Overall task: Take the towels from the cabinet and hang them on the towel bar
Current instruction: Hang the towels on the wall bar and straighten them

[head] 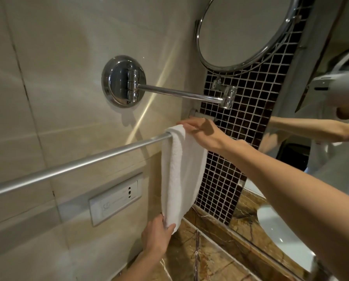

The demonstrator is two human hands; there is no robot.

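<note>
- Head view: the right hand (205, 132) reaches in from the right edge of the frame on a long, nearly straight forearm, up to the middle of the picture
- Its fingers (184, 125) lie stretched out and almost flat on top of the towel (179, 169) where it folds over the towel bar (78, 165); they rest on the cloth rather than curl round it
- The left hand (157, 234) comes up from the bottom middle of the frame, wrist bent, back of the hand toward the camera
- Its fingers and thumb are curled round the towel's lower end and pinch it
- One white towel, draped over the right end of the bar and hanging straight down between the two hands, in the centre of the frame
- One towel bar, a silver rod running from the left edge up toward the centre
- One round mirror (240, 31) at the upper right, on a chrome arm (179, 94) from a round wall mount (123, 82)
- One white socket plate (116, 199) on the beige tiles below the bar
- One strip of dark mosaic tile (240, 138) right of the towel, one large wall mirror (331, 159) beyond it
- One brown marble bench (210, 256) at the bottom, with one white basin (281, 236) at the lower right
</note>
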